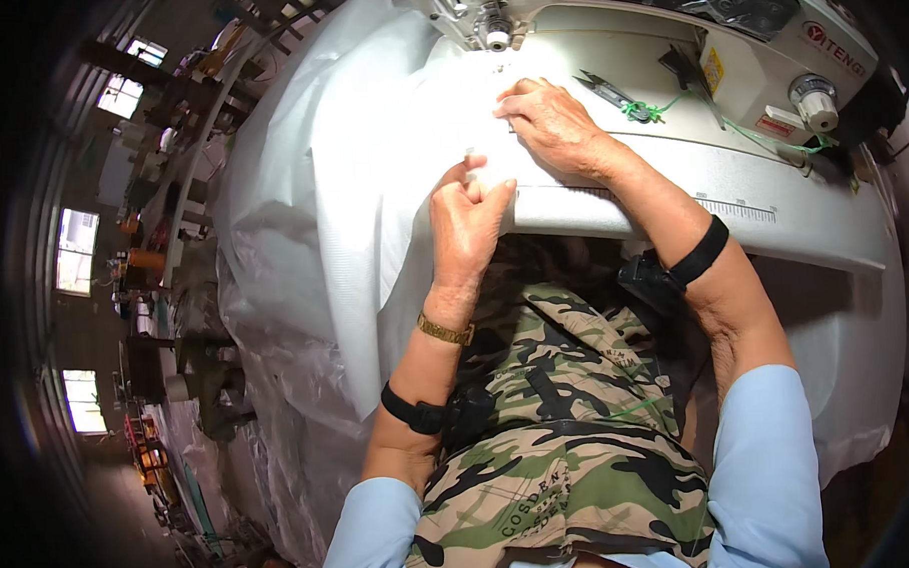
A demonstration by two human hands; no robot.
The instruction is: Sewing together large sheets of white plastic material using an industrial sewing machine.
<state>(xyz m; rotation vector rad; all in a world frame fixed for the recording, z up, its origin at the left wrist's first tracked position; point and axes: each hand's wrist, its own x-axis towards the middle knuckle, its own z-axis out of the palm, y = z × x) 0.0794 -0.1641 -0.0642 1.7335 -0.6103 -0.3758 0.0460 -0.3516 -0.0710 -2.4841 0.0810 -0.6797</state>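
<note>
White fabric [357,202] drapes over the left part of the sewing machine bed and hangs down in long folds. Its edge passes between my two hands, where bright glare washes out the detail. My left hand [464,224] is closed, thumb and fingers pinching the fabric near the front edge of the bed. Farther up and to the right, my right hand [554,125] has its fingers curled together on the fabric, just below the needle area. Above it is the sewing machine's needle head [496,32], the needle tip lost in glare.
Thread snips [608,90] with green thread lie on the bed right of my right hand. A ruler strip [737,209] runs along the front edge. A white dial [815,103] sits at the machine's right. Clear plastic sheeting [287,360] hangs at left.
</note>
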